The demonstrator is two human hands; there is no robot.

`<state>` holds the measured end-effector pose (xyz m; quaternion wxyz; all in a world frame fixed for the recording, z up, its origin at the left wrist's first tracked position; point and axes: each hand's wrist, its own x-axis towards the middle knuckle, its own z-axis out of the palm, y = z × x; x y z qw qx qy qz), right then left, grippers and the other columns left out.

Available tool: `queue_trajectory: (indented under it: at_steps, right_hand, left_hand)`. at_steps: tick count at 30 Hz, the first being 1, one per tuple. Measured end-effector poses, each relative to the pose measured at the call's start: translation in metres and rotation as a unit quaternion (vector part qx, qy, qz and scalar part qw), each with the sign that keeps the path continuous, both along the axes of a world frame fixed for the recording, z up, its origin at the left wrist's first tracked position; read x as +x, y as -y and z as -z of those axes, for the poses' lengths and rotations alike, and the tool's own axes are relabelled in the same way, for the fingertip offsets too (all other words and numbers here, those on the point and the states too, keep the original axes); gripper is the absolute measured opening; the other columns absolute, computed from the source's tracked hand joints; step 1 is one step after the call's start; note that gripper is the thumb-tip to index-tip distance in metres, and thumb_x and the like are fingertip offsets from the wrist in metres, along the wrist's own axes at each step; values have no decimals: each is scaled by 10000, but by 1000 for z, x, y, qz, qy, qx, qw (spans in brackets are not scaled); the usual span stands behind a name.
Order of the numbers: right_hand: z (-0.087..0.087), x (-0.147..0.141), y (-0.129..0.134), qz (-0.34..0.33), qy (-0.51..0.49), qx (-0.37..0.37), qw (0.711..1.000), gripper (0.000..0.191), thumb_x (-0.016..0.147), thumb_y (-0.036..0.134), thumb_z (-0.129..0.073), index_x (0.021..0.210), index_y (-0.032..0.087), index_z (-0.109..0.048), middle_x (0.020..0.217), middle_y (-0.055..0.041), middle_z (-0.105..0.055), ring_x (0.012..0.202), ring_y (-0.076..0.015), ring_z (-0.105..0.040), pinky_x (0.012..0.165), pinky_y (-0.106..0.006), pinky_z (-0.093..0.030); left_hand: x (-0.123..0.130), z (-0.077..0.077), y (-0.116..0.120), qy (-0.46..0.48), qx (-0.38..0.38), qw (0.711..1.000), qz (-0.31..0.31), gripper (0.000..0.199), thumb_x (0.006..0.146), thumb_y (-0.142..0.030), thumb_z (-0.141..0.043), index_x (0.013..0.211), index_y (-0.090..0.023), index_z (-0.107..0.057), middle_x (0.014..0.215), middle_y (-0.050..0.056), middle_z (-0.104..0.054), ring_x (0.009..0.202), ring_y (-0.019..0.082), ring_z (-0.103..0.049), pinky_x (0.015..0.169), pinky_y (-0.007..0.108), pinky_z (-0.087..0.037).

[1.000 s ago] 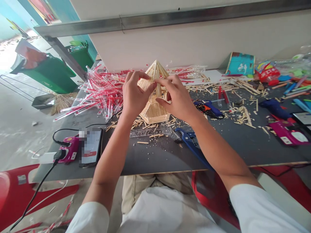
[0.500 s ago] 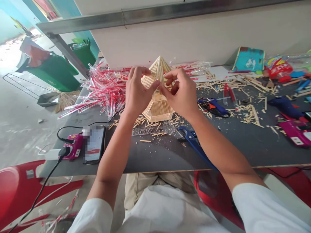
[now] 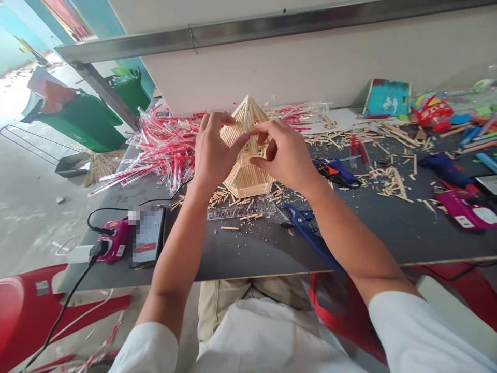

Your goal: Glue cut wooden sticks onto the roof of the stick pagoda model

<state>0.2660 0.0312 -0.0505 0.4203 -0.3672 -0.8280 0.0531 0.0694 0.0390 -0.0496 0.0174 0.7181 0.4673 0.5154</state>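
A small model built of thin wooden sticks (image 3: 248, 178), with a pointed roof, stands on the dark table. My left hand (image 3: 217, 147) is at the left side of its roof, thumb and fingers curved around the sticks and touching them. From the right, my right hand (image 3: 285, 150) reaches to the front of the roof, its index finger by my left thumb, its own thumb lower and apart from that finger. No loose piece shows between the right fingers. The far side of the model is hidden.
Red-and-clear plastic wrappers (image 3: 163, 147) heap at the left. Nearer lie a phone (image 3: 149, 235), a purple power socket (image 3: 116, 241), a clear ruler (image 3: 240, 210) and a blue cutter (image 3: 310, 233). Rightward are a glue gun (image 3: 339, 172), stick scraps and a second purple socket (image 3: 466, 210).
The right index finger and thumb have moved apart from their pinch. My left hand stays at the roof. The view has shifted slightly.
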Motion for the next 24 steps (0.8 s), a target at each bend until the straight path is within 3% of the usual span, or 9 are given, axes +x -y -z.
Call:
queue_trajectory:
  at_steps: [4, 7, 9, 12, 15, 19, 24]
  right_hand:
    - [8, 3, -1, 24, 69, 73, 995, 467, 997, 325, -619, 1450, 286, -516, 1246, -102, -610, 891, -209, -660, 713, -357, -562]
    - [18, 3, -3, 54, 88, 110, 989, 517, 1039, 321, -526, 1548, 297, -436, 1319, -121, -589, 911, -201, -656, 664, -327, -545]
    - [23, 0, -3, 67, 95, 125, 985, 478, 1058, 297, -479, 1536, 285, -469, 1274, -115, -611, 878, -181, -650, 625, -308, -521]
    - [27, -5, -1, 78, 91, 153, 981, 344, 1080, 284, -448, 1361, 235, -639, 1097, -90, -662, 800, -156, -635, 587, -304, -482]
    - [29, -7, 0, 85, 81, 186, 975, 279, 1079, 294, -476, 1024, 212, -737, 919, -59, -670, 726, -136, -611, 583, -310, -465]
    - [36, -6, -4, 79, 74, 235, 966, 333, 1052, 247, -531, 735, 211, -626, 769, -12, -643, 650, -110, -580, 560, -296, -449]
    - [38, -5, -8, 52, 71, 306, 948, 316, 1019, 136, -549, 712, 208, -565, 739, 17, -636, 649, -92, -601, 557, -264, -456]
  left_hand:
    - [-2, -2, 1, -17, 1, 1000, 7, 319, 907, -392, -761, 1159, -253, -622, 1191, 104, -647, 1138, 287, -650, 941, 479, -604]
    - [-3, -5, 4, -34, -10, 999, 14, 342, 910, -389, -761, 1188, -253, -616, 1209, 102, -627, 1089, 273, -664, 921, 462, -604]
    - [-5, -7, 6, -49, -18, 998, 18, 375, 896, -397, -779, 1200, -251, -615, 1223, 103, -615, 1042, 265, -678, 900, 448, -605]
    - [-7, -9, 9, -72, -24, 997, 28, 451, 853, -425, -825, 1213, -252, -616, 1244, 106, -603, 994, 262, -699, 869, 429, -609]
    - [-11, -11, 11, -78, -24, 996, 44, 529, 800, -453, -872, 1226, -269, -617, 1248, 92, -588, 935, 250, -722, 839, 422, -614]
    - [-15, -14, 13, -75, -38, 995, 62, 527, 779, -401, -894, 1222, -289, -632, 1234, 72, -590, 845, 213, -725, 826, 420, -620]
    - [-18, -15, 14, -61, -46, 994, 79, 535, 756, -331, -897, 1224, -295, -641, 1286, 75, -586, 793, 168, -693, 766, 369, -626]
